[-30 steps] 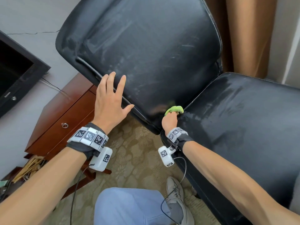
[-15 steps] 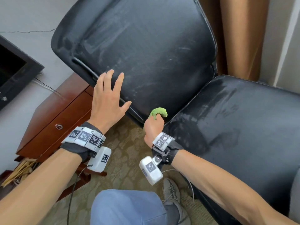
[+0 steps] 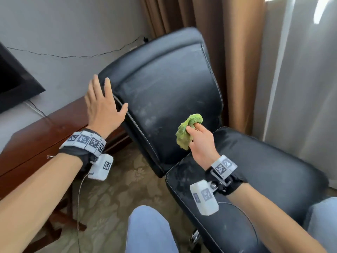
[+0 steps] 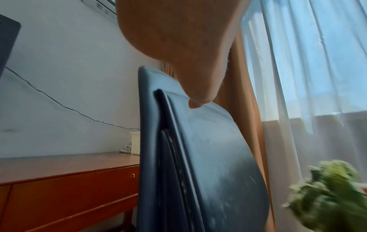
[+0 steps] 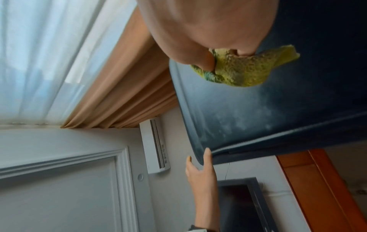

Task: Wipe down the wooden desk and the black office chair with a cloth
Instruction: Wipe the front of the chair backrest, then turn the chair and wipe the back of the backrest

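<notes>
At far left stands the reddish-brown wooden bench (image 3: 45,132), no hand on it. The left hand (image 3: 102,108) stays spread and released, fingers against the left edge of the black leather office chair's backrest (image 3: 169,99), steadying it. Further right, the right hand (image 3: 200,141) is clenched round the bunched green terry cloth (image 3: 187,132); a second ago it was pushed into the seat crease, now it is lifted clear in front of the backrest, so that crease pass looks finished. Only the right wrist view shows the left fingertips (image 5: 207,153) hooking the backrest rim.
</notes>
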{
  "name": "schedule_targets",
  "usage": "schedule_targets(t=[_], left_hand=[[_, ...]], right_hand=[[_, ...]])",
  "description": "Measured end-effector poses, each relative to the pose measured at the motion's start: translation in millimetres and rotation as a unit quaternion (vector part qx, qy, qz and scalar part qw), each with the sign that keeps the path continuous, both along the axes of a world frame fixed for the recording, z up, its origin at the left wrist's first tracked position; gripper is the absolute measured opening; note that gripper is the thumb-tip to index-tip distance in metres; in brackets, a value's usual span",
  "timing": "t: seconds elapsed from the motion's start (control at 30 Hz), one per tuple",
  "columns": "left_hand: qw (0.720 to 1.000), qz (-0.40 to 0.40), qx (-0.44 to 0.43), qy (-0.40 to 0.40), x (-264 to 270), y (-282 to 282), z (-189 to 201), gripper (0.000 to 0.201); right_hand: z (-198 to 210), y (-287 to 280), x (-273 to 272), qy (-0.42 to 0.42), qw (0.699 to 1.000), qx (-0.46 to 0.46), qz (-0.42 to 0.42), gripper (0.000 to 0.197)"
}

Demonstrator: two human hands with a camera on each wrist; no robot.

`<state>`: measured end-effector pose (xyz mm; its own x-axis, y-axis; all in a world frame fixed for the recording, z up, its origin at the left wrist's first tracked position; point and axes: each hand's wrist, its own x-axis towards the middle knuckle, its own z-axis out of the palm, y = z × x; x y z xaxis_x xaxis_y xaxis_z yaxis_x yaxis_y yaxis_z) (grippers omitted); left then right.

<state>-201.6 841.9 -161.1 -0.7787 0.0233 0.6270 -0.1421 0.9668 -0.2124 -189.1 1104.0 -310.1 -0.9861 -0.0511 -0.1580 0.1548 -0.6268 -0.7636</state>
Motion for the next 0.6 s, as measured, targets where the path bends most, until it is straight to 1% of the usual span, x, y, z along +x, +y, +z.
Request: schedule_targets(t=[0.1,0.23,0.33,0.37,0.4,0.5,0.53,0.6], left_hand=[[0.999,0.020,0.041,-0.018,-1.7,-14.7,23.3,0.100],[0.995,0.014,0.077,-0.065,-11.8,-34.4,49.7,0.106],[0.982,-0.002,0.118,-0.146,-14.9,-38.9,54.5,0.108],[0.976,-0.006,0.141,-0.164,-14.6,-38.9,53.9,0.109],[0.972,-0.015,0.167,-0.165,-15.7,-40.2,52.2,0.109],[0.955,-0.035,0.259,-0.141,-17.5,-42.1,52.9,0.103],[0.948,-0.038,0.287,-0.135,-18.8,-42.4,53.5,0.099],[0.935,-0.045,0.327,-0.128,-19.7,-40.1,57.3,0.083]], right_hand=[[28.0,37.3,20.1,0.030,0.999,0.032,0.007,0.021],[58.4,73.9,37.9,0.058,0.990,0.118,-0.048,0.021],[83.8,88.9,42.2,0.051,0.983,0.159,-0.073,0.021],[92.2,91.0,42.7,0.046,0.982,0.169,-0.069,0.019],[99.8,91.4,43.3,0.041,0.982,0.174,-0.063,0.016],[118.6,83.8,42.5,0.034,0.980,0.191,-0.050,0.011],[122.7,79.5,41.1,0.035,0.978,0.197,-0.050,0.011],[129.9,68.7,38.6,0.042,0.974,0.215,-0.055,0.018]])
